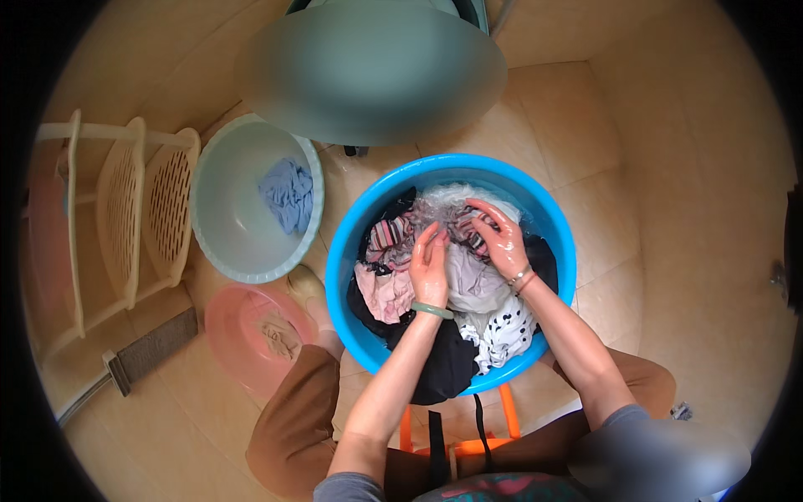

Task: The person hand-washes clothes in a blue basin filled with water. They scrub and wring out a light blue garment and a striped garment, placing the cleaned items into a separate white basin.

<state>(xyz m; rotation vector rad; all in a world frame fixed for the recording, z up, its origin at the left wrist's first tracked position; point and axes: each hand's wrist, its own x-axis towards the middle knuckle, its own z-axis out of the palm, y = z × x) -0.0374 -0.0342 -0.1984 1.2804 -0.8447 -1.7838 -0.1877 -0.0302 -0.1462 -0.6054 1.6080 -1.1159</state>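
Observation:
A blue basin (336,276) holds wet laundry in water. My left hand (430,272), with a green bangle at the wrist, is over the pile; its fingers point up and are slightly apart, beside a striped garment (390,237). My right hand (504,244), wet and wearing bands at the wrist, curls its fingers over a bunched part of the striped cloth. Around the hands lie a pink cloth (385,293), a pale lilac-grey cloth (473,280), a white cloth with black dots (505,335) and a black cloth (439,368) drooping at the near rim.
To the left stands a pale green basin (213,243) with a blue cloth (288,194) inside. A pink basin (230,335) holds a beige cloth. Further left are a cream rack (134,209) and a grey flat mop (155,351). An orange stool (510,410) is under me.

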